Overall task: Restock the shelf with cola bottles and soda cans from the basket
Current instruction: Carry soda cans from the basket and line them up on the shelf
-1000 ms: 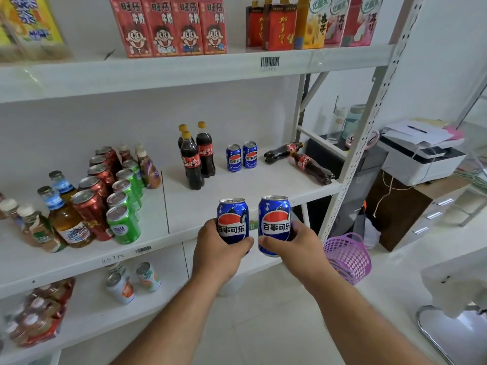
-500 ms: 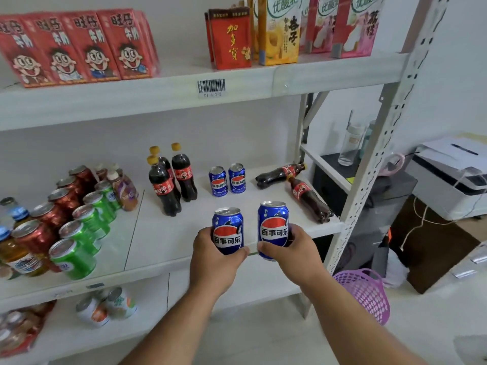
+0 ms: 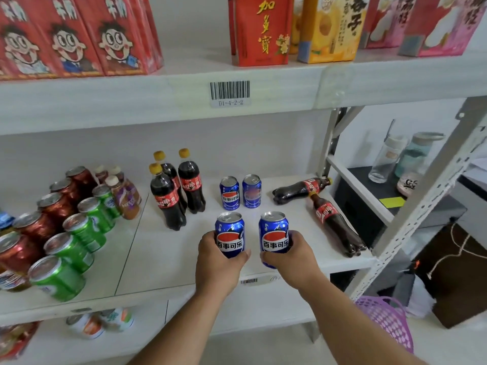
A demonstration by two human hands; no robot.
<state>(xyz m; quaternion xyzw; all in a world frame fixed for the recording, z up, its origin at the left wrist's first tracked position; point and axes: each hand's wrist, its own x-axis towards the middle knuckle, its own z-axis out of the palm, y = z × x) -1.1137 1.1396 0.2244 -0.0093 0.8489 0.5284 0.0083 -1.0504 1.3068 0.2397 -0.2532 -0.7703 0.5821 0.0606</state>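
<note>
My left hand [image 3: 220,262] grips a blue soda can [image 3: 229,233] upright over the front of the white middle shelf [image 3: 163,259]. Beside it, my right hand [image 3: 290,259] grips a second blue soda can [image 3: 274,234]. Two more blue cans [image 3: 239,192] stand behind them on the shelf. Three cola bottles [image 3: 176,191] with yellow caps stand upright to their left. Two cola bottles lie on their sides at the right, one [image 3: 300,189] at the back, one [image 3: 334,225] along the shelf end. The purple basket [image 3: 387,322] sits on the floor at the lower right.
Red and green cans [image 3: 68,227] in rows and small bottles fill the shelf's left part. Drink cartons [image 3: 263,30] line the shelf above. The grey shelf upright [image 3: 411,214] stands at the right, with glass jars [image 3: 403,156] and a dark cabinet beyond it. More cans sit on the lower shelf.
Both hands have carried their cans forward and up, from in front of the shelf edge to over the shelf, and moved slightly apart. My view has come closer to the shelf.
</note>
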